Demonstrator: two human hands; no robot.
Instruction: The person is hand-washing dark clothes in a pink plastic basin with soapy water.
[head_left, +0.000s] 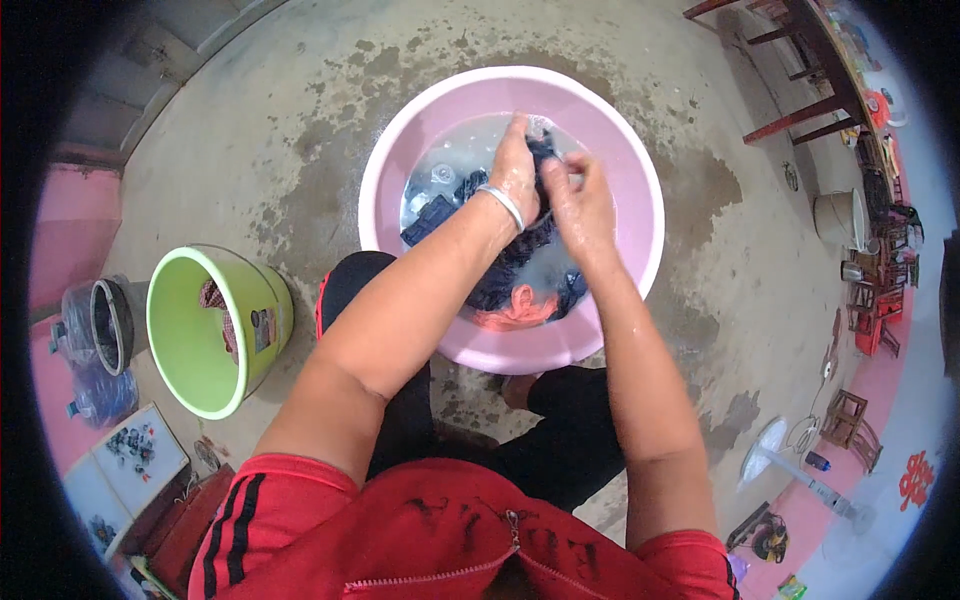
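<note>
A pink plastic basin (626, 150) with cloudy, sudsy water (450, 161) stands before me. Both hands are over it, close together. My left hand (516, 169), with a silver bangle (501, 208) at its wrist, holds a bunched dark wet cloth (540, 146) against its palm. The same cloth is between the fingers of my right hand (583, 199), which faces the left from the right side. More dark clothing (429, 217) lies soaking below. A coral-coloured cloth (517, 309) floats near the basin's close side. My hands partly cover the held cloth, so its kind is unclear.
Left of the basin, a lime-green bucket (281, 300) with a wire handle contains a checked cloth (229, 334). Large clear water bottles (105, 394) stand by the pink wall. Wet patches (701, 195) darken the concrete floor. At right are a wooden table (840, 67), a pale bucket (834, 217) and a pedestal fan (806, 480).
</note>
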